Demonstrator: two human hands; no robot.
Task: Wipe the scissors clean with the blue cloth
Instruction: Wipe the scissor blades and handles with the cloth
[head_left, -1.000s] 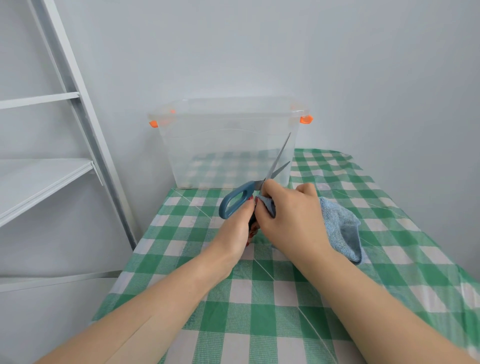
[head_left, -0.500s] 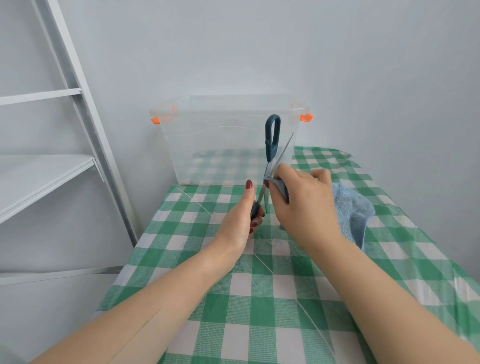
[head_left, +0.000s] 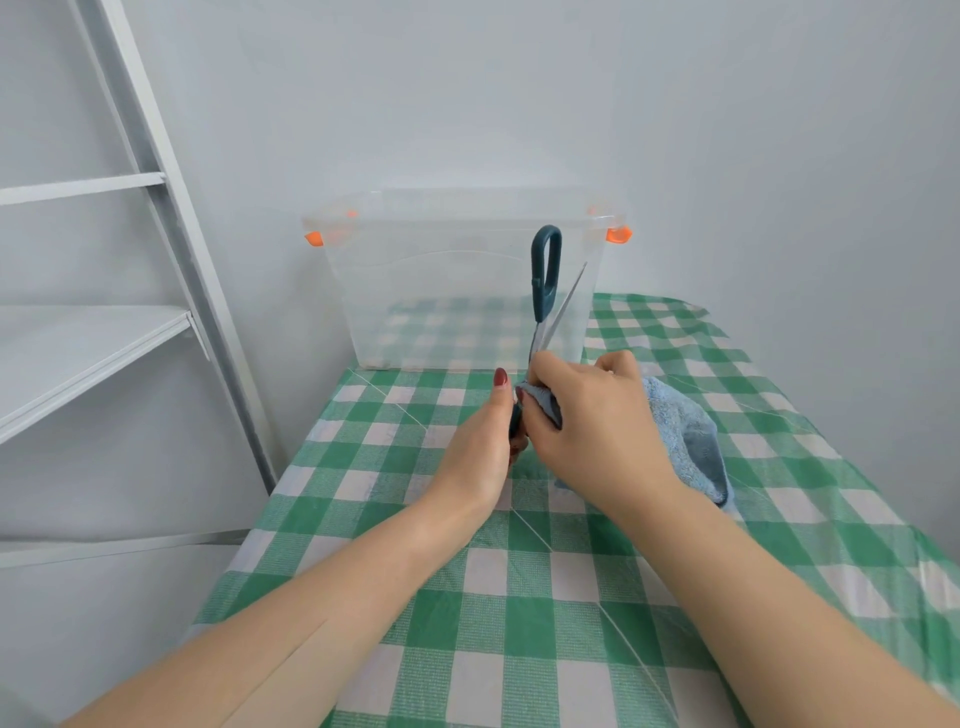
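Scissors (head_left: 544, 270) held upright above table (head_left: 519, 597), spread open: teal handle loop up top, one bare blade slanting up-right beside it. Left hand (head_left: 480, 457) grips lower handle, thumb raised. Right hand (head_left: 597, 431) pinches blue cloth (head_left: 685, 431) round scissors near pivot; rest of cloth trails behind hand onto green check tabletop. Clear bin (head_left: 441, 291) with orange clips stands just behind, against wall. White shelf (head_left: 78, 343) at left.
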